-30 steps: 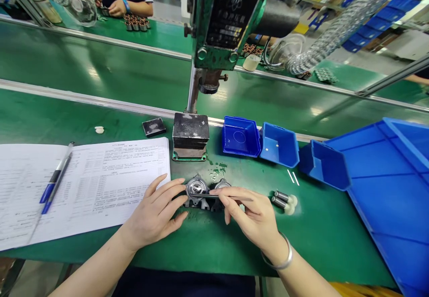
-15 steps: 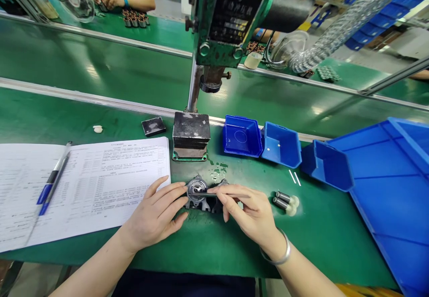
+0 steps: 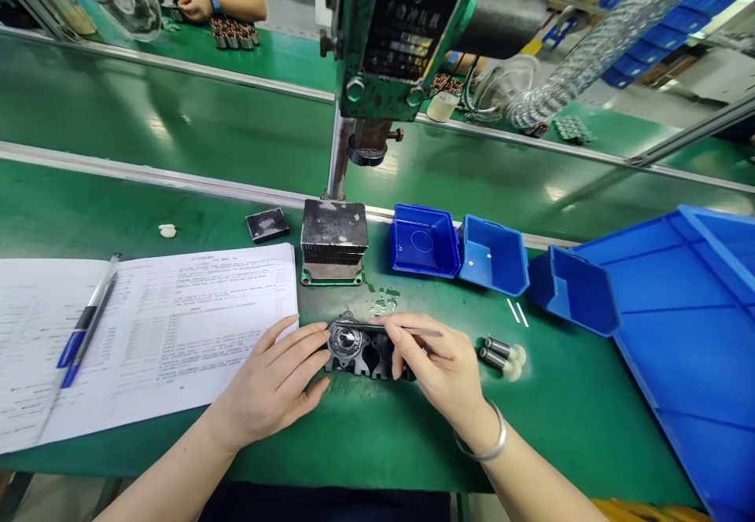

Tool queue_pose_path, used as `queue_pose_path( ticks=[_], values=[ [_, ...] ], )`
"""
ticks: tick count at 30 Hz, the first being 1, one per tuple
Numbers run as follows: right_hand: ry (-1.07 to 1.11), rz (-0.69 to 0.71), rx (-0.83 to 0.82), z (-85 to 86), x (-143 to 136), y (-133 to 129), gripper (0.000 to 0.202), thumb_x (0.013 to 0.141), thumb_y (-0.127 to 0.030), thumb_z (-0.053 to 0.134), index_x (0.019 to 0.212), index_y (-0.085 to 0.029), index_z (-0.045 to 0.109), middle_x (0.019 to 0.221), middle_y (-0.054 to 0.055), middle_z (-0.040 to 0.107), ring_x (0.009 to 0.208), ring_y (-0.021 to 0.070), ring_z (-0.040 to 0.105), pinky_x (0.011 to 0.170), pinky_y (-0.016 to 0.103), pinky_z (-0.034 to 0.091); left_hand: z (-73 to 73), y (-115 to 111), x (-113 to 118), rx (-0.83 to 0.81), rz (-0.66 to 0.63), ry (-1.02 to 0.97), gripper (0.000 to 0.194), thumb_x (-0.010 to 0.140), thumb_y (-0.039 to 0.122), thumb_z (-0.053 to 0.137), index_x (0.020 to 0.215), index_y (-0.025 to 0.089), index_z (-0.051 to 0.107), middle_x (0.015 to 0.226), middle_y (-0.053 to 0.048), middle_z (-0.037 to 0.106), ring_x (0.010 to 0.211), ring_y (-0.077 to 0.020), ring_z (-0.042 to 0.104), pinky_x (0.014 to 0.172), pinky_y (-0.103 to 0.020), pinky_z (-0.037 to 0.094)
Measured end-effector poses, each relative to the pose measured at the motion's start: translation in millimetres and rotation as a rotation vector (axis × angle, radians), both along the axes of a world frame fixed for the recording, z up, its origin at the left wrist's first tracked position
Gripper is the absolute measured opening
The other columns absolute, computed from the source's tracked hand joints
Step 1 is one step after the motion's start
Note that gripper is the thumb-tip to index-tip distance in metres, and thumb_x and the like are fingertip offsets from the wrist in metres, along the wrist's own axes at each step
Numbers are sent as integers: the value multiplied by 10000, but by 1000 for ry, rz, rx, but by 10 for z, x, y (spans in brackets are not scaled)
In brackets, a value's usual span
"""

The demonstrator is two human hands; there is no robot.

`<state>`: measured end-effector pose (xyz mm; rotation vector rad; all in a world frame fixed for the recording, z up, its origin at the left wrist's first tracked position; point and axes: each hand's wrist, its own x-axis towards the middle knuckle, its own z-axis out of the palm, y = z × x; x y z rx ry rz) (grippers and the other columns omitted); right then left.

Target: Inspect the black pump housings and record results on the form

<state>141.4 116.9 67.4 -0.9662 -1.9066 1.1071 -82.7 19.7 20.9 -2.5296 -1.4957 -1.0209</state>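
Observation:
A dark metal housing (image 3: pixel 373 358) with round openings lies on the green bench in front of me. Its left opening holds a shiny ring-shaped part (image 3: pixel 346 339). Against the housing's left side rest the fingertips of my left hand (image 3: pixel 280 376), the fingers stretched out. My right hand (image 3: pixel 436 365) pinches slim metal tweezers (image 3: pixel 413 331), held nearly level over the housing. Their tip reaches the upper part of the ring; I cannot tell whether it touches. The right hand partly covers the housing's right end.
Behind the housing stands a press with a black block (image 3: pixel 334 227) under its head. Blue bins (image 3: pixel 492 259) line the back right, near two white sticks (image 3: pixel 517 312) and small dark cylinders (image 3: pixel 499 355). An open booklet (image 3: pixel 236 310) with pens lies left. A co-worker (image 3: pixel 200 3) sits opposite.
The tweezers have moved up from across the ring's middle to its upper part, with my right hand shifting slightly away from me. My left hand stays at the housing's left side.

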Motion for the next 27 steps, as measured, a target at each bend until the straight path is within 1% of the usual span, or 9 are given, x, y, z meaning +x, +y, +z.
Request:
queue_pose_path(
  ticks=[2,4,8,12,14,18,21,24,27],
  values=[
    [-4,-20,26,3,4,4,145,938,-203,597,902,-211,737,615,-9,704,475,132,632,602,284,547,-2,7,5,-4,-4,1,285,830,114,669,1107,117,605,1184,-126,686,1207,-243,590,1115,-464,373],
    [-2,-38,31,-2,12,4,144,940,-203,595,909,-209,736,625,-8,706,467,127,630,584,278,540,-1,13,9,-7,-2,1,284,829,112,670,1106,118,605,1184,-124,686,1206,-244,591,1113,-465,374],
    [23,-57,-6,-25,33,-15,136,938,-211,597,924,-209,732,774,21,749,440,109,613,504,264,516,15,17,15,2,3,5,254,842,117,653,1092,134,607,1162,-108,697,1191,-233,603,1116,-452,373],
    [51,-94,22,17,96,-8,137,931,-182,604,932,-210,738,860,36,758,463,104,622,542,270,538,10,16,19,-3,-17,4,270,839,99,655,1102,122,601,1212,-127,674,1235,-242,576,1124,-451,369],
    [83,-187,65,77,180,42,128,931,-184,605,942,-206,731,886,46,758,462,104,618,534,273,537,-5,13,17,-7,-22,-5,278,836,89,657,1106,123,600,1228,-129,666,1259,-248,559,1123,-453,370],
    [93,-477,145,191,500,231,113,923,-263,629,948,-192,714,856,57,749,440,106,599,441,256,484,-37,-5,9,-13,-31,-18,306,833,84,666,1130,120,599,1256,-146,645,1281,-270,538,1122,-470,366],
    [36,-585,150,187,795,375,177,906,-341,648,952,-184,715,919,68,743,427,100,598,392,239,439,-65,-13,13,15,-16,-48,326,829,92,680,1143,120,597,1271,-167,630,1253,-278,563,1114,-476,376],
    [-39,-558,120,96,970,507,244,910,-399,626,937,-173,713,980,74,740,429,99,612,406,236,451,-112,-6,28,32,-6,-70,360,824,103,690,1167,137,588,1289,-169,620,1224,-278,587,1106,-485,391],
    [-122,-472,124,-19,947,663,288,930,-426,580,965,-170,709,971,64,746,435,101,628,453,236,485,-153,0,50,34,-10,-52,402,831,131,693,1210,167,565,1326,-160,599,1226,-273,586,1102,-504,394]
  ],
)
